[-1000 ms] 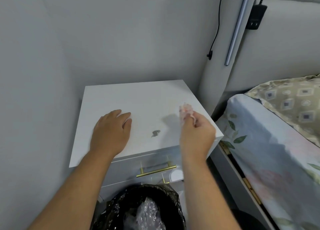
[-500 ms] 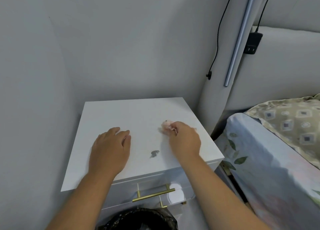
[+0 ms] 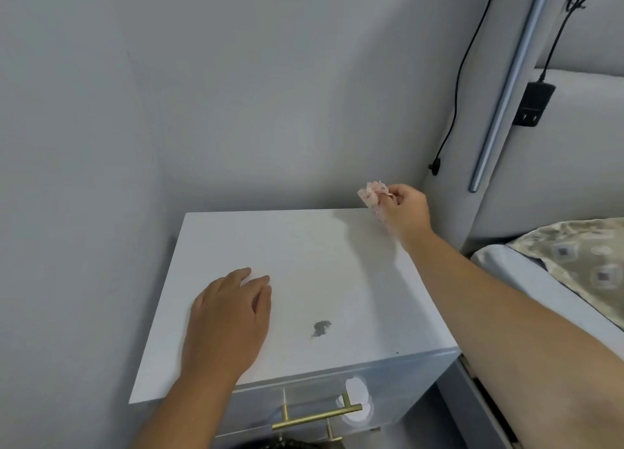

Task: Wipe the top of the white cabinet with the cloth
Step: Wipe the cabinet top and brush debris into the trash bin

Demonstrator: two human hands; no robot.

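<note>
Cloth pinched in right hand, over white cabinet corner

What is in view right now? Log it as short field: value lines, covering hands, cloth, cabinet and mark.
left hand: flat, palm down on the cabinet top, near its front left
right hand: pinching the cloth at the back right corner
cloth: small, pinkish, crumpled
cabinet: white top, gold handle on the drawer front
mark: grey smudge near the front, between the two arms, not under the cloth
</note>
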